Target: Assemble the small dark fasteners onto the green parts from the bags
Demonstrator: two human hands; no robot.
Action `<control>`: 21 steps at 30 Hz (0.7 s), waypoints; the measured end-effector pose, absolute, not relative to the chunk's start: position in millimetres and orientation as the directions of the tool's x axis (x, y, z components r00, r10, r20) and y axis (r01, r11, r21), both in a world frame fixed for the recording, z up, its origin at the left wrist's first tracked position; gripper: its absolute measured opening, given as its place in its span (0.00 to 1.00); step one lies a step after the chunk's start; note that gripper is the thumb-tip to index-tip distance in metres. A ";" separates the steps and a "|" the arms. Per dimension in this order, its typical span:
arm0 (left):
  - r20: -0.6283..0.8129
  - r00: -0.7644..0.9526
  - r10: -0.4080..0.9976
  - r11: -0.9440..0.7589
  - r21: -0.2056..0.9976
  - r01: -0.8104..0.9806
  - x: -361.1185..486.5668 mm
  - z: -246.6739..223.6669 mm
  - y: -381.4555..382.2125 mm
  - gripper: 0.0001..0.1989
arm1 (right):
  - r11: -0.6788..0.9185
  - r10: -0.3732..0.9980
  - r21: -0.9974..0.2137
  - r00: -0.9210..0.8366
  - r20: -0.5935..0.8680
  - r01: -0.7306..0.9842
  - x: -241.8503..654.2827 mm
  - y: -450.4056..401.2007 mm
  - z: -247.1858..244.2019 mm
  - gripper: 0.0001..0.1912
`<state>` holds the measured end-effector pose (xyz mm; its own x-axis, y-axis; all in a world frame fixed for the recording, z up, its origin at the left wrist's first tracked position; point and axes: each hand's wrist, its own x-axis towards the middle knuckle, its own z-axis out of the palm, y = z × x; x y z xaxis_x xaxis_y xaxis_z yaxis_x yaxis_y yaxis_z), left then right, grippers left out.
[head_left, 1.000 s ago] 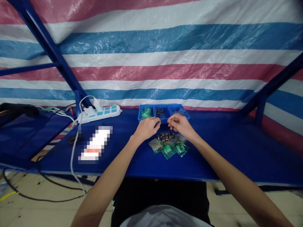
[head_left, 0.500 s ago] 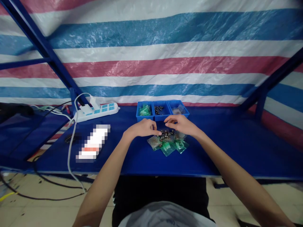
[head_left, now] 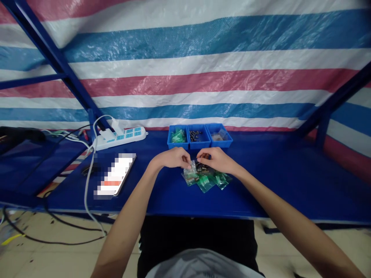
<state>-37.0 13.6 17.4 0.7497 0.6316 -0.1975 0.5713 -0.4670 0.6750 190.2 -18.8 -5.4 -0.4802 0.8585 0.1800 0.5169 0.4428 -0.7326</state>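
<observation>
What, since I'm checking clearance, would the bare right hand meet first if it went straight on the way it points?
Probably the bare left hand, curled opposite the right hand; with depth unclear, the small, clear plastic bag at its fingertips might come first.

From my remote seat I see a long blue surface (head_left: 275,177), and I place everything else by it. Behind it hangs plastic sheeting (head_left: 203,79) in horizontal red, white and blue stripes, wrinkled and catching pale glints of light. A blue metal post (head_left: 78,92) slants down at the surface's left rear, with a blue crossbar (head_left: 31,81) meeting it; another blue brace (head_left: 333,102) angles down to its right rear. Below its front edge I make out pale, dark-specked floor tiles (head_left: 58,258).
</observation>
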 end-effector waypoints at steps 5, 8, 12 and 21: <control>0.045 0.717 0.696 -0.488 0.762 0.426 -36.1 14.0 15.2 0.09 | 0.441 0.858 -0.787 -0.460 0.229 0.432 186.5 -18.1 -9.4 0.09; 0.213 0.617 0.758 -0.510 0.782 0.357 -26.1 7.3 14.5 0.07 | 0.391 0.891 -0.850 -0.377 0.253 0.354 184.9 -15.9 -12.7 0.07; 0.348 0.539 0.767 -0.587 0.721 0.369 -10.3 -2.5 8.6 0.11 | 0.346 0.921 -0.902 -0.278 0.274 0.260 187.6 -9.1 -15.8 0.10; 0.512 0.554 0.657 -0.743 0.314 0.591 -1.1 -15.3 0.9 0.16 | 0.302 0.951 -0.926 -0.129 0.279 0.225 196.0 1.5 -22.8 0.14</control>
